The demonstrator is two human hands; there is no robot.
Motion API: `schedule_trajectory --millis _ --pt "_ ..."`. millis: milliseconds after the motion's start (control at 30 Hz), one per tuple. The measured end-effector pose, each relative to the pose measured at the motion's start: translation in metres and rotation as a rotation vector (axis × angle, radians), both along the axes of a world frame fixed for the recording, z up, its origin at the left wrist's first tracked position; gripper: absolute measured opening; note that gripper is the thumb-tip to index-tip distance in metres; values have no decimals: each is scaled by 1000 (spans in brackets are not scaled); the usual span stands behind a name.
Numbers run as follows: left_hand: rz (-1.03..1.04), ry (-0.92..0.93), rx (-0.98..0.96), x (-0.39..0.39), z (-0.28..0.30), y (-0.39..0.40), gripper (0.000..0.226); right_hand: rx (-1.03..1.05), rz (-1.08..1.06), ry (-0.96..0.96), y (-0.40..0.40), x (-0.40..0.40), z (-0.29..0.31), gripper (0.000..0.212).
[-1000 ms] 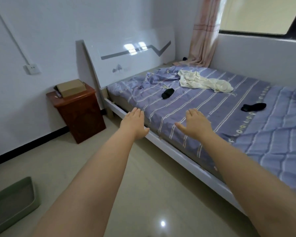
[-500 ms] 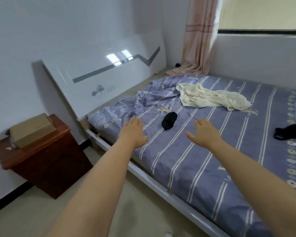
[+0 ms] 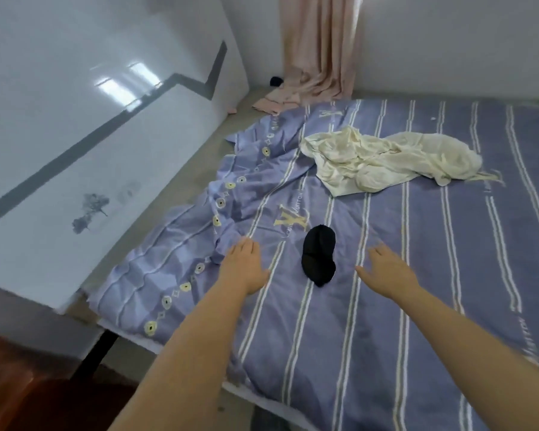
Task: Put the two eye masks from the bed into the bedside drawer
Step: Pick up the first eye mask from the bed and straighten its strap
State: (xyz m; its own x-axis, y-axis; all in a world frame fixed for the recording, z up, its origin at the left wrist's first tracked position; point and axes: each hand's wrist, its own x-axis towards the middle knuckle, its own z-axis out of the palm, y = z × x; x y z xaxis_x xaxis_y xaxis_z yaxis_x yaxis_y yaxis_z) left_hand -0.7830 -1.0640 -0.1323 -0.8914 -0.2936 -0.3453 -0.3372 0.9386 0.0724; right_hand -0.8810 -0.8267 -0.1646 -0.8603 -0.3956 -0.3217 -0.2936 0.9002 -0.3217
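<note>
I am holding both my arms out over the bed (image 3: 417, 306), and I am counting one black eye mask (image 3: 319, 258) in sight, lying flat on the striped purple cover between my two hands. My left hand (image 3: 245, 265) is hovering to the left of it, palm down, fingers stretched out loose and gripping nothing. My right hand (image 3: 386, 270) is hovering to the right of it, fingers spread and slack, also empty. Neither hand is touching the mask; each is near it.

I am seeing one crumpled cream cloth (image 3: 383, 158) lying further up the bed, well apart from the mask. One white headboard (image 3: 75, 150) with a grey zigzag line is leaning at the left. One pink curtain (image 3: 319, 51) is hanging in the far corner, its hem bunching on the bed's edge.
</note>
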Motion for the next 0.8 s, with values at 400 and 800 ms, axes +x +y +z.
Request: schedule_trajectory --millis 400,800 --pt "-9 -141 453 -151 -199 -36 32 -102 -450 -208 -103 -75 -171 43" --pt "184 118 858 -204 -282 -18 22 -400 -619 -51 -108 -84 -246 28"
